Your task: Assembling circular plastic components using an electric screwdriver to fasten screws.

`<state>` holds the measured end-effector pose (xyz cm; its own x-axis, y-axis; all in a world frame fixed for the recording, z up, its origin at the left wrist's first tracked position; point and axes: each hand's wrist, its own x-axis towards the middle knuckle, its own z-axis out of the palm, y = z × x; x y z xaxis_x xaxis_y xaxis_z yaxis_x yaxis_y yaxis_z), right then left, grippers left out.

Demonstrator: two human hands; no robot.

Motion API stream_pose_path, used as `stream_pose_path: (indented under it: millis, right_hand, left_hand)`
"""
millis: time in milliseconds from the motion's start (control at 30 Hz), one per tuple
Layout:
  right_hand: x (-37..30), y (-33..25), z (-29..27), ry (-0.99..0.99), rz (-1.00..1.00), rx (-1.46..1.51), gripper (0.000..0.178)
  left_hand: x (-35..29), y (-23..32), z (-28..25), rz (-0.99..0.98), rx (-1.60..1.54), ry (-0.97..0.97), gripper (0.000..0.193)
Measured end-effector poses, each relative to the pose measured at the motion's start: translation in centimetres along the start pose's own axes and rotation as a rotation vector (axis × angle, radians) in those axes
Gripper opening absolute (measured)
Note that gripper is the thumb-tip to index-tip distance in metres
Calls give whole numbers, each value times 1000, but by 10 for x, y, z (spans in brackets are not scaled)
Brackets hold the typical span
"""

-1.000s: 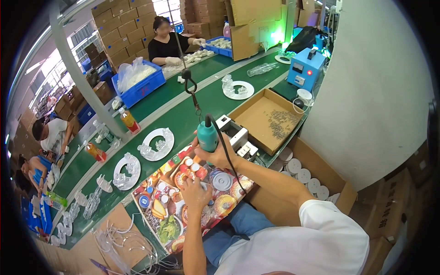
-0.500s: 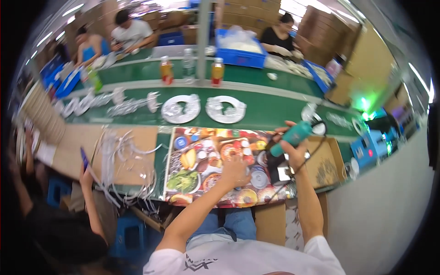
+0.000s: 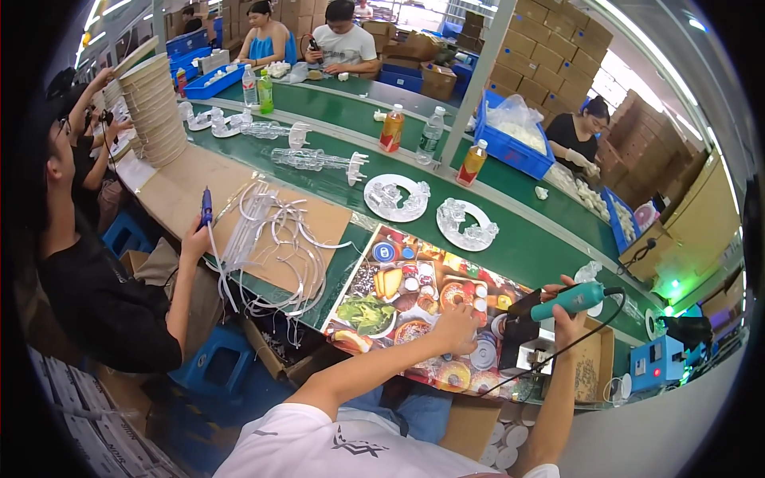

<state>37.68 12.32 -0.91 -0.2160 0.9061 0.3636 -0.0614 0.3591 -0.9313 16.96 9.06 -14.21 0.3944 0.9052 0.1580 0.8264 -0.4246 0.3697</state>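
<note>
My right hand [image 3: 564, 317] is wrapped round a teal electric screwdriver [image 3: 580, 296], held up almost level, with a black cord trailing from its end. Below it stands a black device with a metal front [image 3: 532, 338], at the right edge of a mat printed with food pictures [image 3: 414, 279]. On that mat rests my left hand [image 3: 456, 328], its fingers spread and reaching downward onto the print. I see nothing in its fingers, though the space beneath the palm is hidden.
Two white rings with clear plastic parts [image 3: 396, 197] lie on the green belt [image 3: 335, 151]. White tubing [image 3: 275, 231] covers a cardboard sheet at left, beside a co-worker holding a blue tool [image 3: 206, 209]. A shallow carton of small dark pieces [image 3: 590, 370] and a blue box [image 3: 657, 362] stand at right.
The view has swung left and tilted, so the scene appears slanted and more of the left co-worker shows. My left hand stays on the mat; my right still holds the screwdriver.
</note>
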Motion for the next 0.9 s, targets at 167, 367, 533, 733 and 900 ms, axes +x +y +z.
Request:
stream_pose_path:
  millis: [167, 367, 533, 733, 900]
  right_hand:
    - [-1, 7, -12, 1, 18, -69, 78]
    - [-7, 4, -11, 38, 11, -62, 79]
    - [-1, 21, 2, 38, 16, -53, 81]
    - [-12, 65, -99, -98, -129, 118, 68]
    - [-20, 81, -156, 205, 84, 124, 64]
  left_hand:
    - [2, 1, 1, -10, -6, 18, 48]
    - [3, 4, 2, -4, -12, 52, 47]
    - [-5, -8, 3, -72, 5, 54, 42]
    - [11, 8, 17, 2, -135, 106, 44]
    - [2, -3, 16, -41, -122, 92, 51]
